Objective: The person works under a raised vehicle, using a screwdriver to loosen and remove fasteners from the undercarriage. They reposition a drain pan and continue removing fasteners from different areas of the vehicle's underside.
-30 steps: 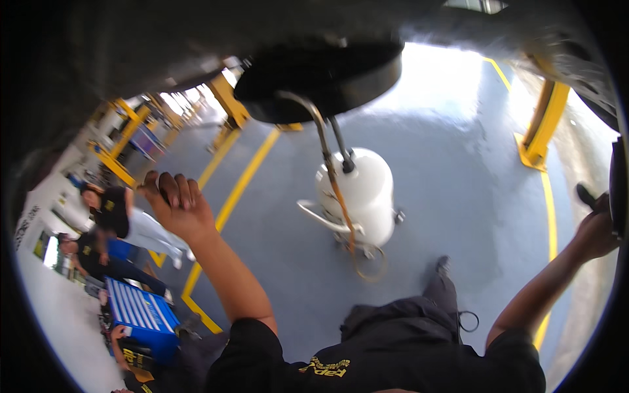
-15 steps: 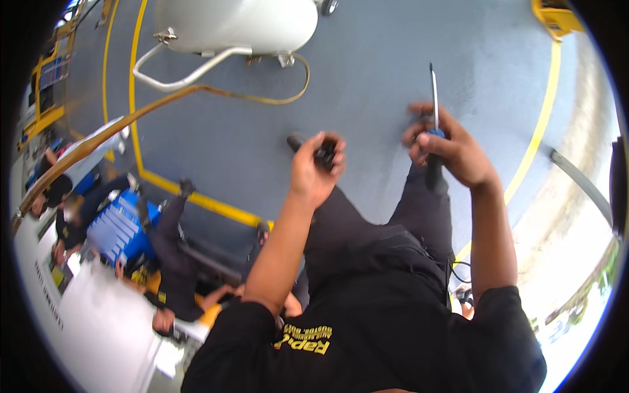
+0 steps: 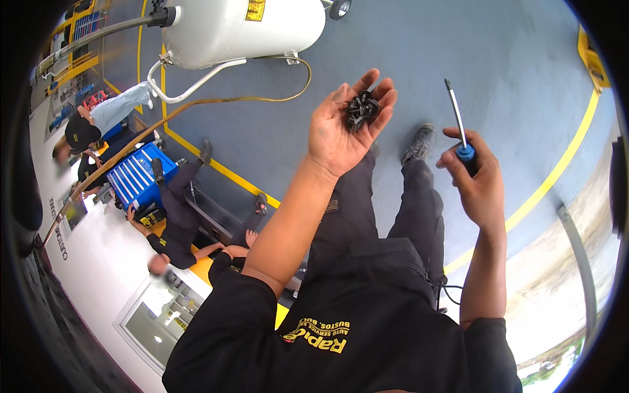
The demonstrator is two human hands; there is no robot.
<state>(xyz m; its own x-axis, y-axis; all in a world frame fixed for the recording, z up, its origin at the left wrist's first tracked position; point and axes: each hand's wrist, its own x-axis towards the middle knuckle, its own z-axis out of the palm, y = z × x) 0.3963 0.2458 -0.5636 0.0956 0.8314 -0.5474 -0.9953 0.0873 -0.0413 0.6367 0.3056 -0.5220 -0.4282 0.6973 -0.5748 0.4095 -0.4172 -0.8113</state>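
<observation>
My left hand is turned palm up, with its fingers cupped around a small pile of black plastic clips. The clips lie bunched between palm and fingers, so single ones are hard to make out. Farther right, my right hand grips a screwdriver by its blue and black handle. Its bare metal shaft points away from me, with a dark tip. The two hands are well apart, both held above the floor.
A white tank with a tubular handle stands at the far left, a brownish hose trailing from it. Several people work on the left beside a blue tool chest. Yellow lines mark the grey floor. A yellow metal base stands far right.
My left hand has moved forward and right and opened upward, showing the clips in its palm. My right hand has shifted right, its fingers now closer around the screwdriver handle. The view has shifted too.
</observation>
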